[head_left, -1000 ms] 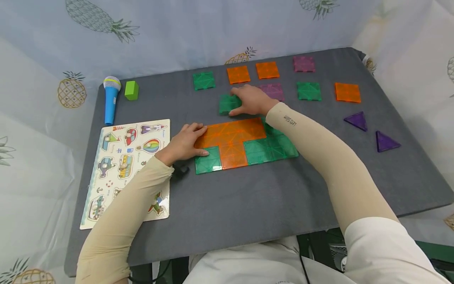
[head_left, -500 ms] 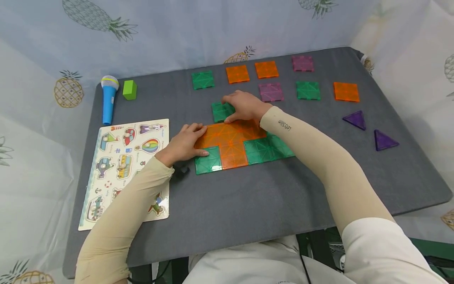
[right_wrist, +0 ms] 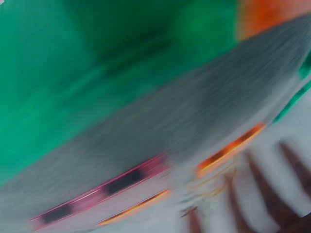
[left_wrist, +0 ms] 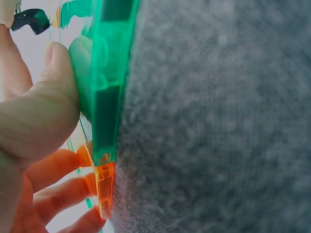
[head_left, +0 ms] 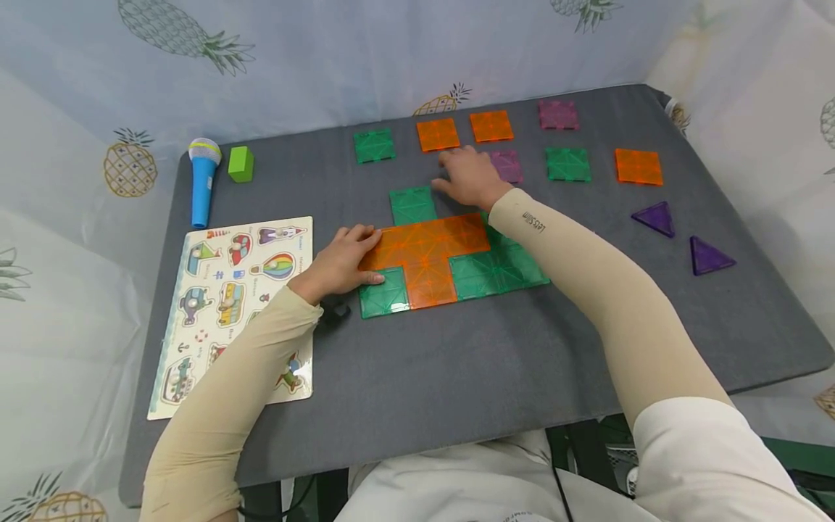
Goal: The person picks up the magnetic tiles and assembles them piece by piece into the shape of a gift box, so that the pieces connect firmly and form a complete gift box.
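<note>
1. Your left hand (head_left: 342,262), fingers spread, rests on the glossy, translucent orange tiles (head_left: 427,250).
2. Your right hand (head_left: 471,176) is empty beyond those tiles, fingers extended.
3. A square green tile (head_left: 413,205) lies along their far edge.

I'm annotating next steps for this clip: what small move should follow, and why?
Perhaps reach the right hand forward to the orange tile just beyond it: that hand looks empty and close, while the left hand rests on the joined tiles.
</note>
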